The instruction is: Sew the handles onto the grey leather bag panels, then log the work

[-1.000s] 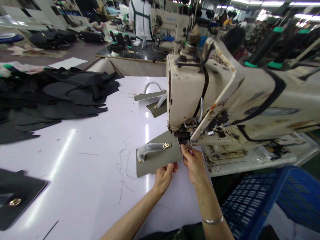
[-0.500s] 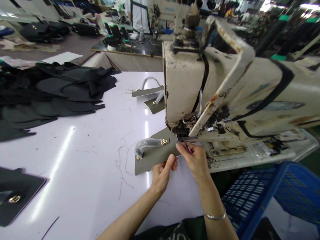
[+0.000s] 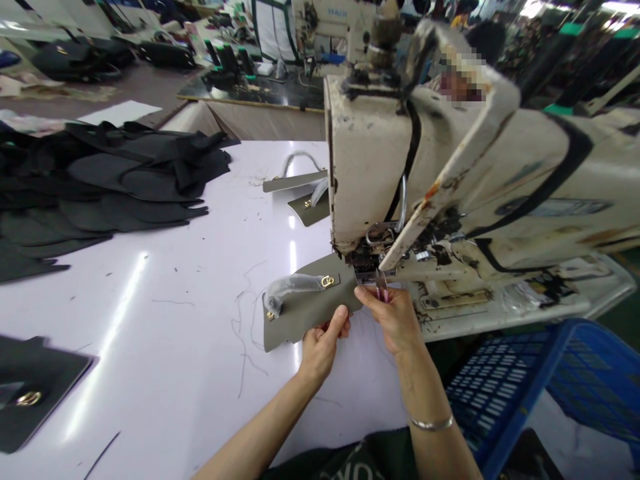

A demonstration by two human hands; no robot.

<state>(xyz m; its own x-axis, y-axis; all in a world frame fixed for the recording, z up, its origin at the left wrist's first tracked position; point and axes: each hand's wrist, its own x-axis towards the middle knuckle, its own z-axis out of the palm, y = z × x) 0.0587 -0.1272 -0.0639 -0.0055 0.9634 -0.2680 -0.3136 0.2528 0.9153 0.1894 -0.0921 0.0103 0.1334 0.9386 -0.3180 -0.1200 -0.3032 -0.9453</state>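
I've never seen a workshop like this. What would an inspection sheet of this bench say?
surface: white table with loose threads on it.
job's things: grey leather bag panel with plastic-wrapped handle and gold buckle, its edge at the sewing machine.
clutter: stacked black panels; second grey panel.
grips: left hand holds the panel; right hand pinches a small metal tool.
cables: nothing seen.
surroundings: blue plastic crate; co-worker near another sewing machine.
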